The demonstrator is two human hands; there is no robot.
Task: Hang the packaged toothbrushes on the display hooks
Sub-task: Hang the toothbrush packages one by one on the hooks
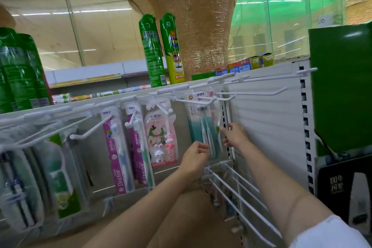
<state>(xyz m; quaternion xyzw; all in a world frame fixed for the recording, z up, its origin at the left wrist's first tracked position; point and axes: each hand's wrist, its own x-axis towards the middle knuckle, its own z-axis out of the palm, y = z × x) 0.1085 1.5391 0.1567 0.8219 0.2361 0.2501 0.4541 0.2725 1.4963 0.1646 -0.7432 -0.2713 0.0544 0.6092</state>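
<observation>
Teal-and-white toothbrush packs (198, 127) hang on a white hook (199, 101) at the centre of the display. My left hand (196, 152) is at their lower left edge with its fingers curled, touching the packs. My right hand (234, 135) is on their right side, fingers reaching toward a pack with a green brush head (218, 129). Further left hang a pink rabbit-themed pack (161, 135) and two purple "Doctor" packs (118, 153). Whether either hand actually pinches a pack is unclear.
Empty white hooks (261, 92) jut out at upper right, and more (237, 193) lie below my right arm. Green spray cans (161, 50) stand on the shelf top. A dark green box (342, 86) is at the right. Blurred packs (40, 177) hang at far left.
</observation>
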